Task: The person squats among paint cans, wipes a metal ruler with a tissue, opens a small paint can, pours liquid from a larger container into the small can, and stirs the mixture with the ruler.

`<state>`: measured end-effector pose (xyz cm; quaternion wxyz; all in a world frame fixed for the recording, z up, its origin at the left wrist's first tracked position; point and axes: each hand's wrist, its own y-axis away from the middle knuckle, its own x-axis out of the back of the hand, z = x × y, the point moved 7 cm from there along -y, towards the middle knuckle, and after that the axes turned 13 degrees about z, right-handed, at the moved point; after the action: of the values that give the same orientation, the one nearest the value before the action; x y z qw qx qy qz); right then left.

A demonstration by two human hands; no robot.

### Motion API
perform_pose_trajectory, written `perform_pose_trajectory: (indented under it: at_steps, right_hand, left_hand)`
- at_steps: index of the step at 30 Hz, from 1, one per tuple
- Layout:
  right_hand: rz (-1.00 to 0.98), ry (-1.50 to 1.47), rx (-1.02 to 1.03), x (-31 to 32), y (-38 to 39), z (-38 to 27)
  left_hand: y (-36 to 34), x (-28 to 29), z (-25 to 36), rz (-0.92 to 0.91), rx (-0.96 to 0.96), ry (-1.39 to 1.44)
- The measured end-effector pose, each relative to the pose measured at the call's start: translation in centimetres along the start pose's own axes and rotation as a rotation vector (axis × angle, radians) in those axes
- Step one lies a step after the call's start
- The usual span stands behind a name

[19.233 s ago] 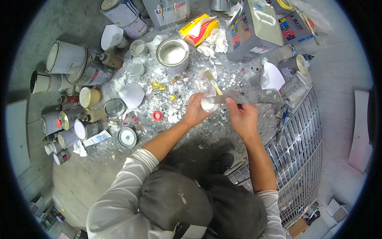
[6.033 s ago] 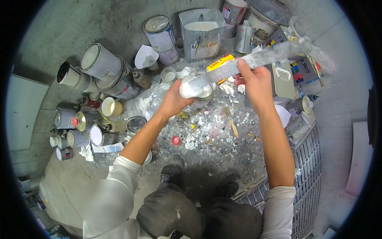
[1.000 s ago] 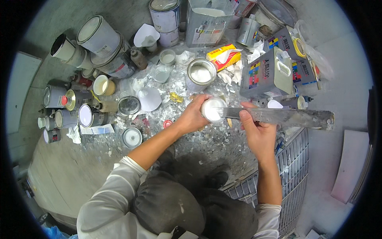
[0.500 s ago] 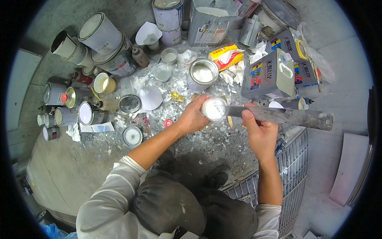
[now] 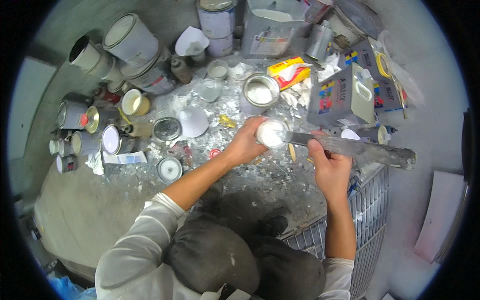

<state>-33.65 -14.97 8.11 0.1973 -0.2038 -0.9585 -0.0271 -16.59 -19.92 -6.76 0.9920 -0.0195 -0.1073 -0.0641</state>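
Observation:
My left hand (image 5: 249, 142) is wrapped around a small clear cup (image 5: 272, 134) of white paint, tilted so that its mouth faces me. In my right hand (image 5: 329, 169) is a long flat metal strip (image 5: 357, 147), streaked with dark stains, gripped between thumb and fingers. Its left end reaches into the mouth of the cup; how deep it sits in the white paint I cannot tell. Just beyond the cup stands an uncovered paint can (image 5: 260, 93) with white stuff inside.
Grey rectangular cans (image 5: 336, 97) stand at the right, beside a yellow-red tissue box (image 5: 290, 72). Paint cans (image 5: 131, 42) are stacked at the far left. A round lid (image 5: 169, 169) lies left of my forearm. A metal grating (image 5: 367, 220) is at the lower right.
The view has shifted slightly, so the surroundings sit a little farther right and lower. Both hands keep their hold, and the strip's outer end is slightly lower.

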Motion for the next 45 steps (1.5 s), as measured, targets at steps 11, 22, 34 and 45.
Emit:
perform_pose_trajectory:
  at_steps: [11, 22, 34, 45]
  right_hand:
    - [-0.078, -0.03, 0.047, 0.1, -0.9, -0.2]
    - [-0.034, -0.345, -0.055, -0.4, -0.4, 0.2]
    - [-0.001, -0.428, -0.19, -0.3, -0.1, 0.9]
    - [0.004, -0.117, -0.096, 0.5, 0.2, 1.4]
  left_hand:
    - [0.2, 0.2, 1.5, -0.015, -0.09, 0.002]
    - [0.6, 0.3, 2.1, -0.017, -0.092, 0.047]
    - [0.6, -0.6, 0.0, -0.033, -0.064, 0.062]
    - [0.5, -0.4, -0.3, -0.053, 0.012, 0.024]
